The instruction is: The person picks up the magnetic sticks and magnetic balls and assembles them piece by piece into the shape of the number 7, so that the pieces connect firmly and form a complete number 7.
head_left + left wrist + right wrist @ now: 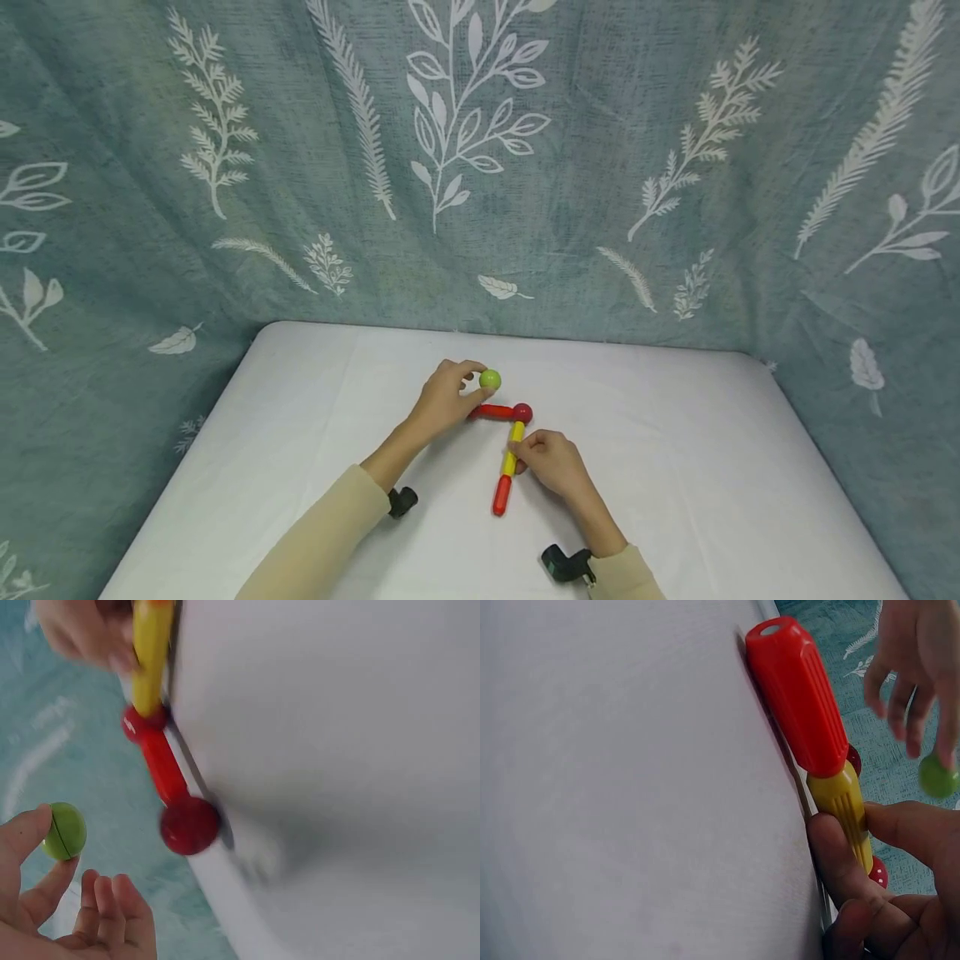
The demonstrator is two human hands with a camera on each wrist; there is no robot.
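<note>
My left hand (442, 398) pinches a light green ball (490, 379) between thumb and fingertip, above the far part of the table. In the left wrist view the ball (66, 831) shows a dark seam, and the other fingers are loosely bent. My right hand (552, 460) grips a yellow rod (513, 446) between thumb and fingers. A red rod (501, 496) joins its near end, with a hole in the tip in the right wrist view. A red ball (522, 413) at the far end links to another red rod (495, 412), which ends in a dark red ball (190, 826).
A white-covered table (712, 467) lies under the hands. Behind it hangs a green-blue curtain (585, 208) with white leaf prints. Black wrist cameras are strapped near both sleeves, one by the left forearm (403, 502), another by the right (564, 563).
</note>
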